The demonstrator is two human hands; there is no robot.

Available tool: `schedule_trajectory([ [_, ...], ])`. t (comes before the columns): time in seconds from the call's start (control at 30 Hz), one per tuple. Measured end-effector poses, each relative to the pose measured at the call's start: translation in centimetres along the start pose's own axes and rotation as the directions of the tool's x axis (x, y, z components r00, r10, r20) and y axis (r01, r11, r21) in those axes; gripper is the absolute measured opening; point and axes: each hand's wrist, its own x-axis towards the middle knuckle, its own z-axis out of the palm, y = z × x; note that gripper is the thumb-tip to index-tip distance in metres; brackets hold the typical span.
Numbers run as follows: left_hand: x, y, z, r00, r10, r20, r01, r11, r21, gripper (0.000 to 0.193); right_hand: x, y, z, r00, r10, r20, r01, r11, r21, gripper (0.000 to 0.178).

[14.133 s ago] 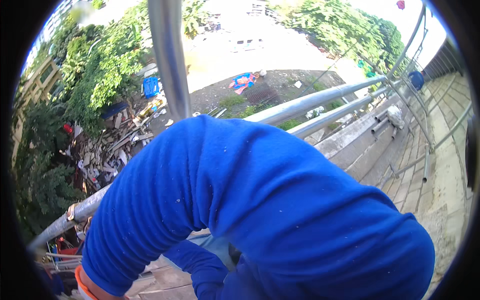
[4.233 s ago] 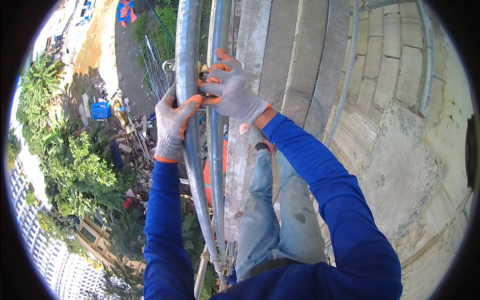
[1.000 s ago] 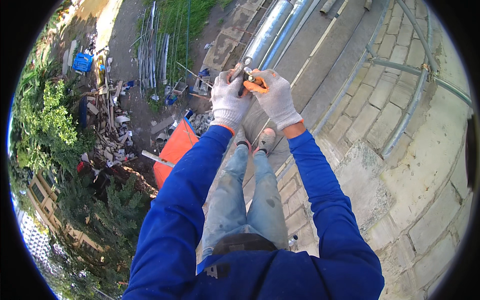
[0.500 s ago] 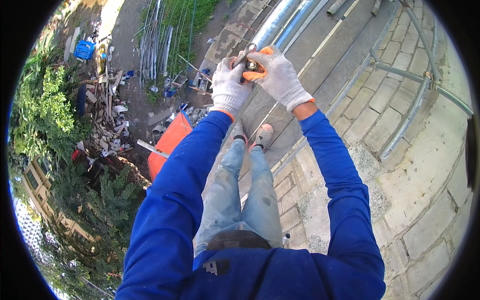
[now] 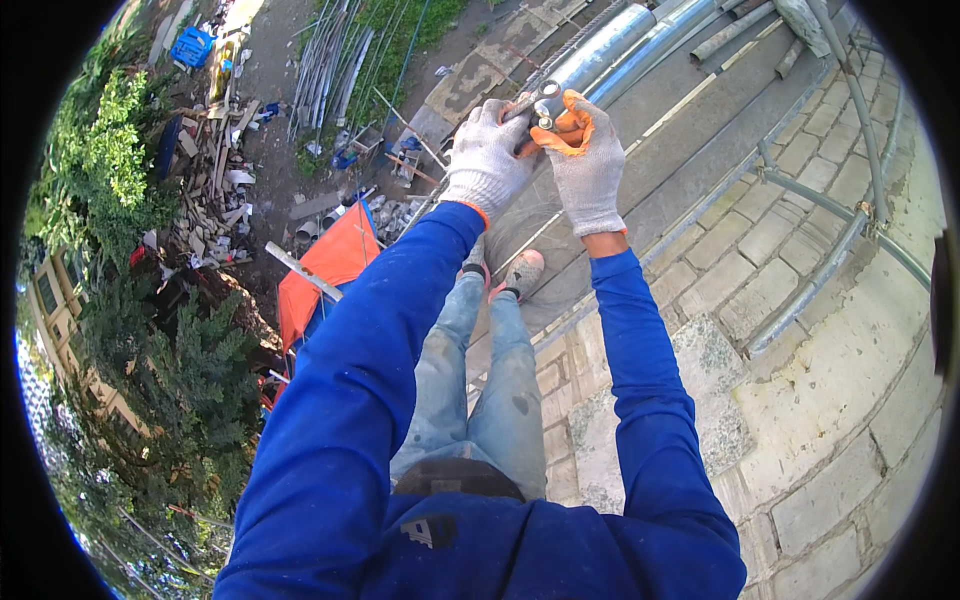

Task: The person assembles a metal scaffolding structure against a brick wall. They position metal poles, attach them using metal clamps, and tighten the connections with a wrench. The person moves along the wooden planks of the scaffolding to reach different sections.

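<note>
Both my hands wear pale knit gloves with orange-coated palms and are held close together in front of me. My left hand [image 5: 490,150] is closed round a metal wrench [image 5: 520,107], whose round end [image 5: 550,90] points toward my right hand. My right hand [image 5: 583,150] has its fingers curled, with thumb and fingertips at a small round metal fitting [image 5: 545,123]. The fitting sits just below the wrench's end; the gloves hide most of it. Beyond my hands, thick silver pipes [image 5: 605,45] run away to the upper right.
My feet [image 5: 520,272] stand on a narrow plank walkway [image 5: 700,140], high above the ground. Bent metal tubing [image 5: 800,195] and a stone-block wall [image 5: 770,235] lie on the right. Down at left are an orange tarp [image 5: 330,265], a rubble pile [image 5: 215,200] and trees [image 5: 190,390].
Both hands have shifted slightly right in view, along with the wrench. My right hand has turned, showing more of its orange palm. The surroundings have also shifted as the view moved.
</note>
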Motion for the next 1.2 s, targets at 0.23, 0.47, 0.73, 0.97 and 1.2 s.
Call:
schedule_trajectory([
  [0.23, 0.2, -0.2, 0.0, 1.0, -0.016, 0.017, 0.016, 1.0, 0.007, 0.043, -0.4, -1.6, -0.2, 0.987, -0.131, -0.093, 0.122, 0.988, -0.1, 0.053],
  [0.47, 0.3, 0.1, 0.2, 1.0, -0.02, 0.005, 0.02, 1.0, 0.01, 0.041, 0.0, 0.8, -0.6, 0.999, -0.038, 0.015, 0.036, 0.989, 0.141, 0.054],
  [0.73, 0.3, 0.0, 0.4, 1.0, -0.007, -0.005, 0.007, 1.0, 0.024, 0.04, 0.6, 0.0, -0.4, 0.998, -0.015, 0.061, 0.009, 0.996, 0.084, 0.055],
  [0.97, 0.2, 0.0, 0.0, 1.0, -0.005, -0.01, 0.005, 1.0, -0.024, 0.034, 1.0, -0.1, -0.2, 0.985, -0.173, -0.024, 0.173, 0.985, -0.006, 0.06],
  [1.2, 0.2, 0.1, -0.1, 0.998, -0.066, -0.023, 0.064, 0.997, -0.05, 0.036, 0.9, 0.4, 0.3, 0.982, -0.189, 0.022, 0.19, 0.974, -0.12, 0.061],
])
